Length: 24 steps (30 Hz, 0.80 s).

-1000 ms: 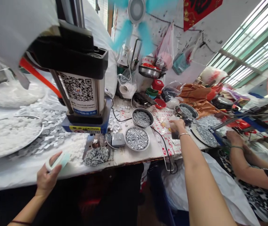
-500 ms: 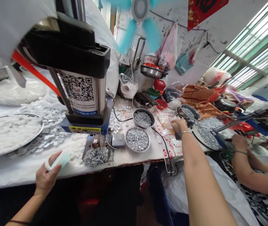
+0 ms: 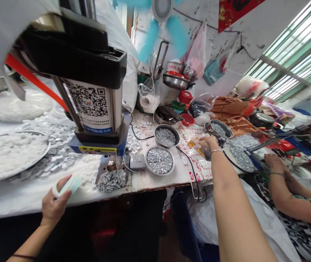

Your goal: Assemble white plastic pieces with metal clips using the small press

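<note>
My left hand (image 3: 54, 203) is closed around a white and pale-green ring-shaped object (image 3: 75, 185), low over the white-covered table edge. Its exact kind I cannot make out. Farther right, my right hand (image 3: 210, 143) reaches over the table, fingers bent down on a see-through item with yellow parts (image 3: 199, 148). That item is partly hidden by the fingers. Between the hands, two metal bowls (image 3: 160, 160) hold small silvery metal pieces. A heap of metal pieces (image 3: 111, 181) lies on the base of the press (image 3: 98, 105), with a small white part (image 3: 111, 163) behind it.
A wide tray of white pieces (image 3: 13, 154) stands at left, with loose white parts (image 3: 58, 149) beside it. A black cable (image 3: 195, 174) hangs over the front edge. Bowls and bags crowd the back. A co-worker's arm (image 3: 283, 189) is at right, near a tray of metal pieces (image 3: 239, 158).
My right hand has shifted slightly, and more of the yellow on the see-through item shows. The view has moved a little. My left hand keeps its hold in the same place.
</note>
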Motion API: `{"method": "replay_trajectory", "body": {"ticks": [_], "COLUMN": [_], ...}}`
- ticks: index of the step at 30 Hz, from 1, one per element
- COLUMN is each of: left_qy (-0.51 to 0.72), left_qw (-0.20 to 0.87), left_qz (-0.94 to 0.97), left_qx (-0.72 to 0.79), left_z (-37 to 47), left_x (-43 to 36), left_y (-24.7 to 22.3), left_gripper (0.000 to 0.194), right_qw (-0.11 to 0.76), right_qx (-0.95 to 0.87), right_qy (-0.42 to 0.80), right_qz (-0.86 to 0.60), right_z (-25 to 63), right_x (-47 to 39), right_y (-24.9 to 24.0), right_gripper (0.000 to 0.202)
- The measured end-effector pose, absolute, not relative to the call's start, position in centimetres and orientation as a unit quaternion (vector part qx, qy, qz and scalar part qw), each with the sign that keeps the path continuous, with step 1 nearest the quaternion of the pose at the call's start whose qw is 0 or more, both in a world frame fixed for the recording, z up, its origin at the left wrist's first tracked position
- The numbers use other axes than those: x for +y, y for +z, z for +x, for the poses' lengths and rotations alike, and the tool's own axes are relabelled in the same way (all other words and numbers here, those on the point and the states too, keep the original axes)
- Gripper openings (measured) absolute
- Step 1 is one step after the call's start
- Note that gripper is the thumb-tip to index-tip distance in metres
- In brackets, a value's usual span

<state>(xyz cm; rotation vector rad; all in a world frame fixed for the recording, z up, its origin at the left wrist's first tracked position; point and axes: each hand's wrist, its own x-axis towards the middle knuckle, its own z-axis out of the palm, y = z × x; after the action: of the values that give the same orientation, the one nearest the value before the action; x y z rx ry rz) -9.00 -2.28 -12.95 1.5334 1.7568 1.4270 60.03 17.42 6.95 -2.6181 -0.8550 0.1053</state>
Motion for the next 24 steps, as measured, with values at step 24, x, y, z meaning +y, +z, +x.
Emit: {"method": "replay_trajectory", "body": {"ticks": [24], "left_qy": [0.527], "left_qw": [0.195], "left_qz": [0.546], "left_qx": [0.621], "left_z": [-9.3], "left_x": [-2.3], "left_y": [-14.3], "left_gripper": [0.053], "right_qw": [0.228], "right_qx": [-0.29], "right_qy": [0.027], "right_qz": [-0.929], "right_z": [57.9], "right_x": [15.2], "right_y": [8.3], "right_gripper": [0.059]}}
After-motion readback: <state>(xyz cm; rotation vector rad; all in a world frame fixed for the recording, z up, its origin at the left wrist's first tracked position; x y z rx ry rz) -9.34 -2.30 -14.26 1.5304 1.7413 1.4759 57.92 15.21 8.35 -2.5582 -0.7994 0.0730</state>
